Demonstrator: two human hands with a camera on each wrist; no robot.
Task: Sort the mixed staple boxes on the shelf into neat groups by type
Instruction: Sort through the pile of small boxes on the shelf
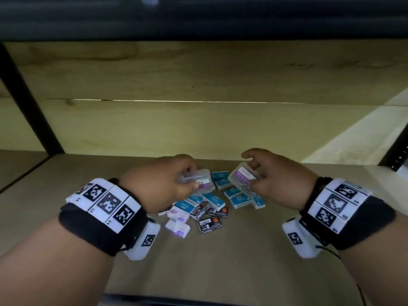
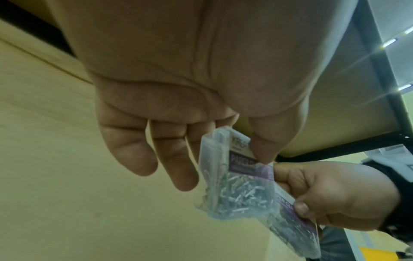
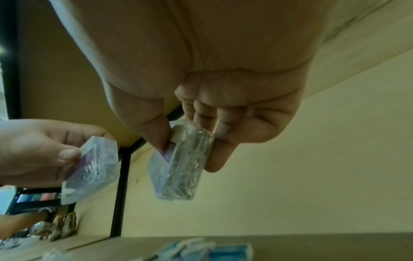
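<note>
My left hand [image 1: 187, 177] pinches a clear plastic box of paper clips [image 1: 198, 181] with a purple label, held above the pile. My right hand [image 1: 256, 173] pinches a second clear purple-labelled box [image 1: 241, 177] between thumb and fingers. In the left wrist view the left hand's clear box [image 2: 225, 176] hangs from thumb and fingers, with the right hand's box [image 2: 288, 211] just beside it. The right wrist view shows the right hand's box [image 3: 183, 164] and the left hand's box [image 3: 91, 169]. Below lie several teal boxes [image 1: 234, 195], dark boxes [image 1: 209, 223] and small white-purple boxes [image 1: 177, 226].
The pile sits mid-shelf on a pale wooden board [image 1: 220, 261]. A wooden back panel [image 1: 198, 124] rises behind it. Black metal uprights stand at the left [image 1: 28, 102] and far right [image 1: 397, 155]. Bare shelf surface lies on both sides of the pile.
</note>
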